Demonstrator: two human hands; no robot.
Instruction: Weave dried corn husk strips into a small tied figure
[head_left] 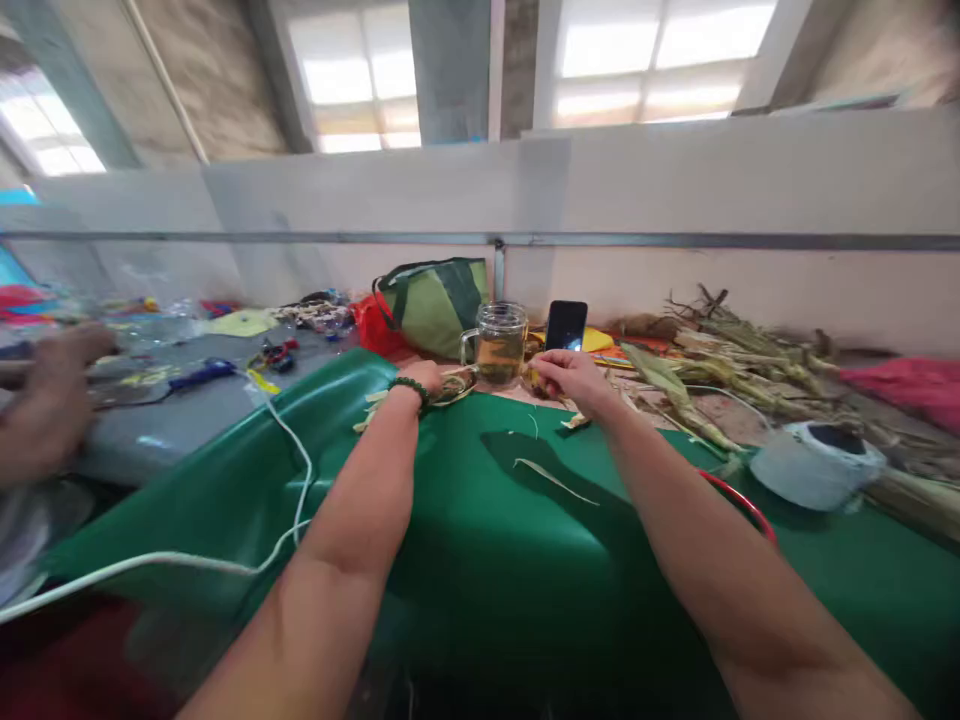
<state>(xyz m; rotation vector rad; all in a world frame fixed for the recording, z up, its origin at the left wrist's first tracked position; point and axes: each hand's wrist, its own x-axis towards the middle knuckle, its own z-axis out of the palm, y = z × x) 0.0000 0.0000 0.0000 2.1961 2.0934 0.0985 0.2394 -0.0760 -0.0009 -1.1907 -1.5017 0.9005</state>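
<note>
My left hand (426, 377), with a dark beaded bracelet at the wrist, is closed on a bunch of dried husk (456, 384) at the far edge of the green sheet (480, 500). Its fingertips are mostly hidden. My right hand (574, 377) is closed in a pinch; a small yellowish-brown bit shows by the fingertips, too blurred to name. Between the hands stands a glass mug (500, 350) of amber liquid. Just behind my right hand a phone (566, 325) is propped upright. A thin husk strip (555, 480) lies on the sheet.
Dried stalks and husks (697, 365) are heaped at the right, near a whitish roll (817, 463) and a red curved handle (739, 500). A green bag (439, 305) leans at the back. A white cable (300, 450) crosses the left side. Another person's blurred hand (64, 380) is far left.
</note>
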